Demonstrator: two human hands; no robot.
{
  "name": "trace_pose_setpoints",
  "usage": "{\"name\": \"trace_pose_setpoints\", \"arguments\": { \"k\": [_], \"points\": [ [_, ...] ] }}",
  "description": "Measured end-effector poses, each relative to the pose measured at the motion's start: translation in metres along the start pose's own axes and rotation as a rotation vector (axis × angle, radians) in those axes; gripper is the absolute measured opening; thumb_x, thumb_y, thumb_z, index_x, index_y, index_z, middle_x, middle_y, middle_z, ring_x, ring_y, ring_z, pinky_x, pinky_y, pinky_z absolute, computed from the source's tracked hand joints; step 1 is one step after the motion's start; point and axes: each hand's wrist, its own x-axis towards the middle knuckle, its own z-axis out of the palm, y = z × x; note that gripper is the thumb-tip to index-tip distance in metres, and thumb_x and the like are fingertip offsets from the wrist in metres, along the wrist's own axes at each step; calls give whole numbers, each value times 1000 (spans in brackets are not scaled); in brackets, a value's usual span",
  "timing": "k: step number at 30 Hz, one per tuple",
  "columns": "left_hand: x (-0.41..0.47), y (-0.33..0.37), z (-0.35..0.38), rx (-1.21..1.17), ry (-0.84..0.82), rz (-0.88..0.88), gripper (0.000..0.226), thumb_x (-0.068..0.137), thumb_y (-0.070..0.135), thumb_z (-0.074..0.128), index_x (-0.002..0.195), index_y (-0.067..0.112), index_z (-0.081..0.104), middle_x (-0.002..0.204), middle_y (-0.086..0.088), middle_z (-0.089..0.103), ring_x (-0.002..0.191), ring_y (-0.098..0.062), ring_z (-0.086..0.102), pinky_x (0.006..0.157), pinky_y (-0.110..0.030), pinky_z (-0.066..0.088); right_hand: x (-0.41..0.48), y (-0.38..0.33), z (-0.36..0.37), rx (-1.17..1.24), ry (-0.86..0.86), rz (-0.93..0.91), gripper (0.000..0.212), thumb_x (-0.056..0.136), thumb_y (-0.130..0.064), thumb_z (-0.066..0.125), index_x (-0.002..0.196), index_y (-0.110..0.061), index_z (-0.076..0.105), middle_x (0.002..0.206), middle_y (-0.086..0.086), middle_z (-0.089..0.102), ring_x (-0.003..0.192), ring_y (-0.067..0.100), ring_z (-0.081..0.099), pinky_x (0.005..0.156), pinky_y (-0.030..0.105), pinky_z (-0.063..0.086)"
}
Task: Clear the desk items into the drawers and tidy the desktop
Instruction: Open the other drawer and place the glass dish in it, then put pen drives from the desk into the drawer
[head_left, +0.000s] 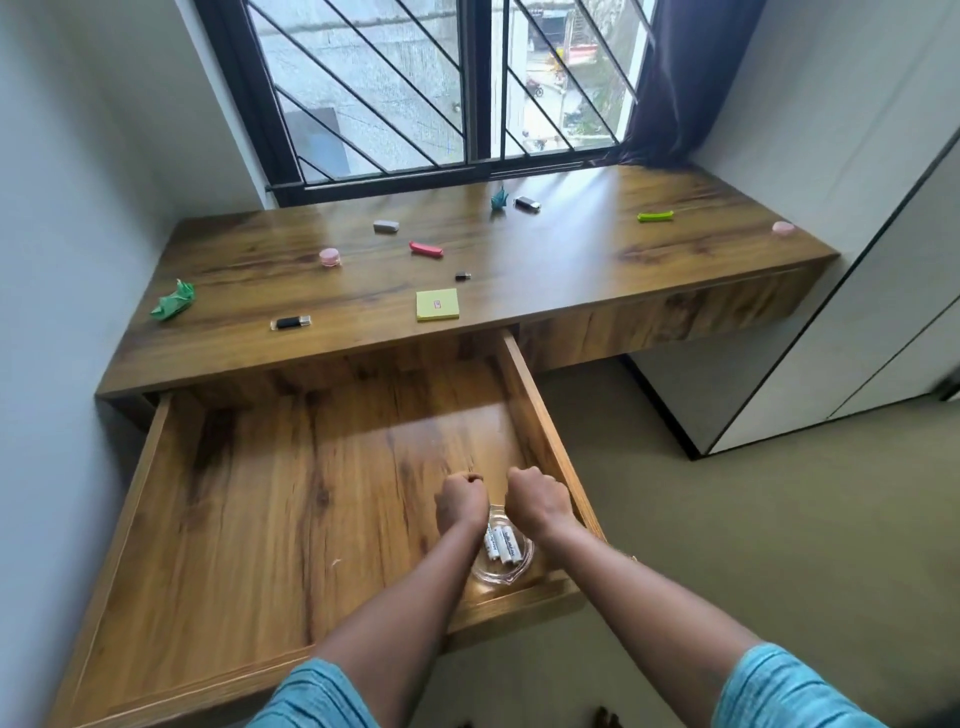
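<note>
Presently the left drawer (291, 499) stands pulled fully out, with a glass dish (519, 564) holding white batteries (501, 543) in its front right corner. Both hands, left (460, 501) and right (535, 499), hover curled into fists above the dish, apparently holding nothing. Sticky notes (437, 304), USB sticks (292, 322) and green paper (174, 300) lie scattered on the bench (571, 270)

Wood-grain desk (519, 280) and drawer (291, 467), smooth, faintly glossy. Clear glass dish (522, 564), shiny. Matt paper sticky pad (437, 305). Crumpled green paper (174, 301). Dark cloth curtain (670, 78).
</note>
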Motion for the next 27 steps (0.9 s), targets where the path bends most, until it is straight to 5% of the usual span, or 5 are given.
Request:
{"name": "trace_pose_setpoints", "arguments": {
  "k": [7,13,18,27],
  "points": [
    [-24,65,53,82,143,119,27,96,21,45,105,18,70,103,-4,71,92,-24,64,67,-25,46,28,51,-43,105,138,-136,25,96,-14,36,108,-4,55,111,18,61,103,37,61,82,39,49],
    [-27,98,108,221,233,250,30,96,28,45,118,24,64,112,-6,69,98,-23,64,82,-30,54,58,128,-72,158,182,-149,23,94,-12,39,104,-2,57,106,16,59,99,37,59,76,37,47],
    [-29,129,144,416,281,318,36,96,30,44,129,23,56,126,-2,62,119,-18,53,101,-33,37,86,182,-94,179,191,-112,23,94,-13,40,106,-2,56,108,16,58,100,37,58,79,38,48],
    [23,210,177,411,365,417,35,94,27,49,128,18,57,126,-4,62,119,-19,54,98,-31,44,173,201,-132,164,188,-190,26,95,-16,45,113,-4,58,115,15,56,107,32,59,83,38,50]
  ]
}}
